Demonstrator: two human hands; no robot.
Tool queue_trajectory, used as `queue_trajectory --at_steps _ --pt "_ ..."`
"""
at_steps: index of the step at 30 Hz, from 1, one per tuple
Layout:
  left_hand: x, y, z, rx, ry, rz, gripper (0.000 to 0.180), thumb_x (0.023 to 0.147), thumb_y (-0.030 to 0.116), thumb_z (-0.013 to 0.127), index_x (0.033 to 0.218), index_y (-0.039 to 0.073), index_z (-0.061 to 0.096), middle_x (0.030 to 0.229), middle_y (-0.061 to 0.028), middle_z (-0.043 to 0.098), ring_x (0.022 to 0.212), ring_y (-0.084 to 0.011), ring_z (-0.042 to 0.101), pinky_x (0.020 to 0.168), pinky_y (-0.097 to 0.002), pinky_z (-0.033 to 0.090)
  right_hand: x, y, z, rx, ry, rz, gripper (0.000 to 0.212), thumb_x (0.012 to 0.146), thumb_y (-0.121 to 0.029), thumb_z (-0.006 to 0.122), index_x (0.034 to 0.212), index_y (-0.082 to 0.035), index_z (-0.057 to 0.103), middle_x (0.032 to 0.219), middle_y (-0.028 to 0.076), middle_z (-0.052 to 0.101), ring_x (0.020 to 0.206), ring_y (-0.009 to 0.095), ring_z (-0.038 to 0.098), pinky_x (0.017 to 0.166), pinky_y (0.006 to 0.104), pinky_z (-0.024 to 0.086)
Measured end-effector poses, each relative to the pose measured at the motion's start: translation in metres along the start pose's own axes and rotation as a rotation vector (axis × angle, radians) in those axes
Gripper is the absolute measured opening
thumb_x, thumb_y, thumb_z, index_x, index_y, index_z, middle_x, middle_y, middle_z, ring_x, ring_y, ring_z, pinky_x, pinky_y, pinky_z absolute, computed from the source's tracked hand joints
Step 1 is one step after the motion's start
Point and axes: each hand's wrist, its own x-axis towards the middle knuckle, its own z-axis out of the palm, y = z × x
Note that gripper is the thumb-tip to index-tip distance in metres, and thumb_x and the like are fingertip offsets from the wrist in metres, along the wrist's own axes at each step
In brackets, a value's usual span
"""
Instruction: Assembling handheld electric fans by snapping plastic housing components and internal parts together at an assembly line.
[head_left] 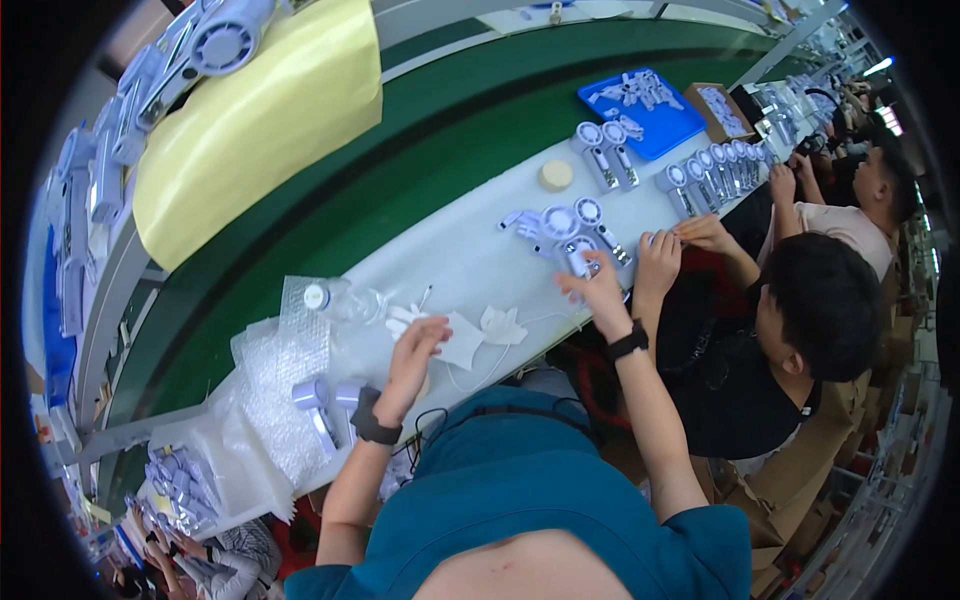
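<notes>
My right hand [598, 298] reaches over the table, thumb and fingers apart, at the near side of a group of lilac handheld fans. Its fingertips are beside or touching the closest fan [577, 253]; I cannot tell which. Behind that one lie another round fan head [558, 221] and a fan with an opened handle [604, 230]. Small lilac parts [522, 220] lie to their left. My left hand [416, 350] hovers with loosely bent fingers near a white paper sheet [462, 340], and nothing shows in it. Beside the sheet is a crumpled white piece [503, 325].
A clear bottle [345, 299] and bubble wrap [285, 400] lie to the left. Behind the table [430, 255] runs a green conveyor belt [420, 160]. A blue tray [665, 130] of parts and rows of fans stand far right. A co-worker in black [735, 350] works close at right.
</notes>
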Motion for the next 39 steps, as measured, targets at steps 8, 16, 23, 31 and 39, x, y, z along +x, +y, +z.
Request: queue_trajectory --at_steps 8,16,23,31,39 --pt "0.05 -0.001 0.048 -0.027 -0.133 -0.119 0.029 0.09 0.023 0.044 0.111 0.006 0.054 0.097 -0.0061 0.061 0.094 -0.0147 0.056 0.082 -0.0277 0.041 0.165 0.015 -0.098 -0.755 0.172 -0.413 0.035 0.064 -0.021 0.073 0.088 0.001 0.062 0.075 0.018 0.062 0.071 0.031 0.061 0.065 0.0352 0.048" --pt "0.085 0.007 0.048 -0.027 -0.143 -0.172 0.028 0.09 0.023 0.045 0.11 0.005 0.054 0.097 -0.0067 0.061 0.094 -0.0148 0.056 0.081 -0.028 0.042 0.181 0.006 -0.089 -0.985 0.172 -0.075 0.03 0.069 -0.021 0.068 0.089 0.0 0.062 0.079 0.02 0.063 0.075 0.033 0.062 0.068 0.0385 0.048" --pt "0.091 0.002 0.035 -0.053 -0.074 -0.267 0.028 0.091 0.023 0.044 0.109 0.004 0.054 0.095 -0.0076 0.061 0.091 -0.0157 0.057 0.08 -0.0277 0.042 0.243 -0.019 -0.177 -1.048 1.0 0.009 0.028 0.071 -0.016 0.057 0.093 0.001 0.055 0.091 0.019 0.061 0.084 0.038 0.057 0.078 0.0445 0.046" --pt "0.098 0.002 0.037 -0.112 0.022 -0.283 0.027 0.091 0.021 0.045 0.108 0.003 0.055 0.093 -0.0079 0.061 0.088 -0.0159 0.058 0.079 -0.0271 0.043 0.263 0.026 -0.224 -1.25 0.593 0.332 0.028 0.07 -0.016 0.057 0.096 -0.006 0.057 0.1 0.017 0.061 0.092 0.033 0.058 0.078 0.0457 0.046" --pt "0.155 0.0 0.065 0.069 0.043 0.003 0.024 0.086 0.012 0.054 0.109 0.002 0.055 0.092 -0.0074 0.061 0.087 -0.0158 0.058 0.077 -0.0271 0.045 0.204 -0.099 -0.141 -0.892 0.781 -0.404 0.026 0.068 -0.02 0.066 0.086 -0.006 0.056 0.08 0.014 0.064 0.069 0.028 0.062 0.062 0.0387 0.048"
